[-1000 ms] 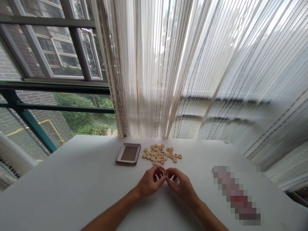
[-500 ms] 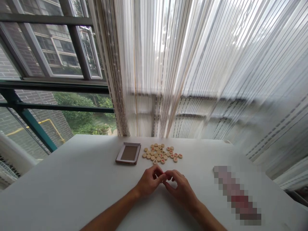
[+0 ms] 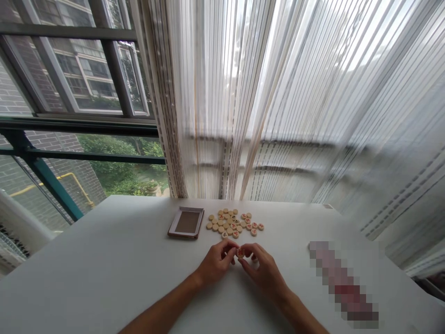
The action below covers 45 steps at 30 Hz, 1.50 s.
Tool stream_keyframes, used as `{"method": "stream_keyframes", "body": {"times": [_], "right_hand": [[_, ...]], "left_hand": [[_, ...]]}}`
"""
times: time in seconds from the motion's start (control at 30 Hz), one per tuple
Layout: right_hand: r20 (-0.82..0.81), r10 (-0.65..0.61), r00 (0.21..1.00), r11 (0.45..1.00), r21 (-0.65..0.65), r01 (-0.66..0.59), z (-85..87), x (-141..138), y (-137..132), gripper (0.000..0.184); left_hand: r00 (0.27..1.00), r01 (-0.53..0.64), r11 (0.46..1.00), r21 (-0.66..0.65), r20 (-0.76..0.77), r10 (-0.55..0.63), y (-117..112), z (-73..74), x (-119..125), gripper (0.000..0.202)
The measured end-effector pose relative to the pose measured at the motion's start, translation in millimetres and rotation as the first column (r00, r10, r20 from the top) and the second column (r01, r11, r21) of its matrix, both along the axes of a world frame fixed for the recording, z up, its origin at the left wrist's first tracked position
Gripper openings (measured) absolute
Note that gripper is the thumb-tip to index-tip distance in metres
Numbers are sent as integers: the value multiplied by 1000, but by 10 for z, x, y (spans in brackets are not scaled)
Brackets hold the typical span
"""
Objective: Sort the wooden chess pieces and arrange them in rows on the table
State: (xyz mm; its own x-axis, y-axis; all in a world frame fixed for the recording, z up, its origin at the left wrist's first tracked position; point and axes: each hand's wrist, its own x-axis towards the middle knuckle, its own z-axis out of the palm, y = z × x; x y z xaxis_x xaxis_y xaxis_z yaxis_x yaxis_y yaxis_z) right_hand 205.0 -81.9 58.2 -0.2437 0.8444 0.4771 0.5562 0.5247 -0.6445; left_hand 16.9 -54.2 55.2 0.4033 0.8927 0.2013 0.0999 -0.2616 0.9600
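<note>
Half a second ago the fingertips were closed together; now they have parted enough to show a Chinese chess piece (image 3: 239,253), a small, pale, wood-coloured disc with a red character. The left hand (image 3: 215,264) and right hand (image 3: 264,271) pinch it between narrowed fingertips just above the smooth white table (image 3: 104,260). The character is too small to read. Beyond lies a loose cluster of similar discs (image 3: 233,222), marked red or black. Left of it, a shallow rectangular box (image 3: 187,222) shows a flat brown bottom.
</note>
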Motion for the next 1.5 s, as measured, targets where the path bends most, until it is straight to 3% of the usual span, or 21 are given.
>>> {"method": "stream_keyframes", "body": {"times": [0.43, 0.67, 0.93, 1.5], "right_hand": [[-56, 26, 998, 999, -29, -28, 89, 12, -10, 19], [-78, -13, 997, 997, -82, 7, 106, 6, -11, 9], [-85, -65, 994, 984, -173, 49, 73, 16, -13, 21], [-117, 66, 991, 994, -85, -76, 128, 17, -22, 18]], "left_hand": [[997, -15, 998, 56, -69, 19, -18, 58, -2, 29], [993, 13, 996, 89, -122, -2, -39, 73, -2, 28], [986, 33, 990, 139, -165, -10, -72, 110, 5, 31], [995, 13, 995, 97, -101, -3, -27, 95, -18, 28]]}}
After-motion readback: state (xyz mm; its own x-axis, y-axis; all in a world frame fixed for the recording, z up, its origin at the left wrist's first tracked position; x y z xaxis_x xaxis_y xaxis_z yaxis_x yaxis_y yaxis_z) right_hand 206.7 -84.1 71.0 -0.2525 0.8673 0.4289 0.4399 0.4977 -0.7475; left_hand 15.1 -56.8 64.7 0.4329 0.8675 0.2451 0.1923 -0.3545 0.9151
